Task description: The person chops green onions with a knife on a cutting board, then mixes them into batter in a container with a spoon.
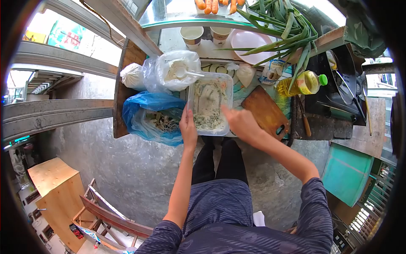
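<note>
A rectangular clear plastic container (pixel 210 103) sits at the front of the work surface, with a pale floury mixture (pixel 209 111) flecked with green inside. My left hand (pixel 188 127) holds its left wall near the front corner. Over the container's right edge is my right hand (pixel 242 123), slightly blurred, its fingers curled closed; what they grip, if anything, is hidden. Just behind the left wall stands an open plastic bag of white powder (pixel 176 70) with a white spoon (pixel 188 73) in it. A wooden cutting board (pixel 265 111) lies to the right of my right hand.
A blue plastic bag (pixel 154 116) of vegetable scraps sits at the left. An oil bottle (pixel 302 83) with a green cap lies at the right. Farther back are paper cups (pixel 192 37), a pink plate (pixel 252 42), and a glass shelf with carrots (pixel 213 6) and green onions (pixel 292 31).
</note>
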The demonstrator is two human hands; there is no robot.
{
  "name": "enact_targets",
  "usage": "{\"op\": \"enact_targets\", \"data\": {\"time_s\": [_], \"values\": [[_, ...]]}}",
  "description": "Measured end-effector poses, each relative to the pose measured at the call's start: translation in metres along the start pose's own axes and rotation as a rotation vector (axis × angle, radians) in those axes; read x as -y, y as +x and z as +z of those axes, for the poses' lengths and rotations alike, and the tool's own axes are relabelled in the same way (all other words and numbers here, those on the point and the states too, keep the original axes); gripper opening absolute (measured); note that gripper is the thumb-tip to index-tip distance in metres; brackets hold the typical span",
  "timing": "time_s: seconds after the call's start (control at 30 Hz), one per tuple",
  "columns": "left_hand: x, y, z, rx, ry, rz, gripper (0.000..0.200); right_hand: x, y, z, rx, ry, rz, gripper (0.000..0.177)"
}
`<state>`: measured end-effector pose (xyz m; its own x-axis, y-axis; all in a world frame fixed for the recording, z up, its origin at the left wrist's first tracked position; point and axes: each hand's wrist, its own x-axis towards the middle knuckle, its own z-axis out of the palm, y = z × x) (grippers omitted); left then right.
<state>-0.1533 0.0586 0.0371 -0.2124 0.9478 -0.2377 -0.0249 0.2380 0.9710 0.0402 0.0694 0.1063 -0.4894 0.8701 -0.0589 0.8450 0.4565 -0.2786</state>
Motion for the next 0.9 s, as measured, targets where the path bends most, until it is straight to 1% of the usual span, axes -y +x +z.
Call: {"op": "enact_targets", "data": {"time_s": [0.03, 0.07, 0.17, 0.27, 0.37, 0.47, 0.57, 0.67, 0.77, 0.9], "values": [[0.0, 0.0, 0.001, 0.001, -0.004, -0.001, 0.045, -0.008, 0.007, -0.001, -0.06, -0.027, 0.042, 0.047], [0.0, 0.0, 0.002, 0.002, -0.011, -0.006, 0.045, -0.016, 0.016, 0.0, -0.036, -0.101, 0.129, 0.047], [0.001, 0.0, 0.001, 0.01, -0.008, -0.013, 0.044, -0.017, 0.035, 0.01, -0.028, -0.149, 0.173, 0.048], [0.002, -0.001, 0.001, 0.016, 0.016, -0.003, 0.044, 0.0, 0.045, 0.032, -0.16, -0.12, 0.038, 0.051], [0.0, -0.001, 0.0, 0.014, 0.017, -0.01, 0.045, 0.006, 0.037, 0.024, -0.114, -0.056, 0.013, 0.05], [-0.002, -0.002, 0.002, 0.037, -0.008, -0.049, 0.047, 0.007, 0.007, 0.005, 0.047, 0.007, -0.117, 0.05], [-0.004, -0.002, 0.003, 0.025, -0.001, -0.045, 0.046, 0.008, -0.011, -0.014, 0.09, -0.018, -0.126, 0.043], [-0.003, -0.003, 0.003, 0.019, 0.008, -0.041, 0.045, -0.006, -0.004, -0.02, -0.01, -0.107, 0.073, 0.044], [-0.004, -0.003, 0.004, 0.019, -0.017, -0.04, 0.044, -0.007, 0.012, -0.027, 0.005, -0.1, 0.206, 0.042], [-0.005, -0.005, 0.002, 0.036, 0.024, -0.042, 0.044, -0.003, 0.032, 0.005, -0.075, -0.073, 0.202, 0.041]]}}
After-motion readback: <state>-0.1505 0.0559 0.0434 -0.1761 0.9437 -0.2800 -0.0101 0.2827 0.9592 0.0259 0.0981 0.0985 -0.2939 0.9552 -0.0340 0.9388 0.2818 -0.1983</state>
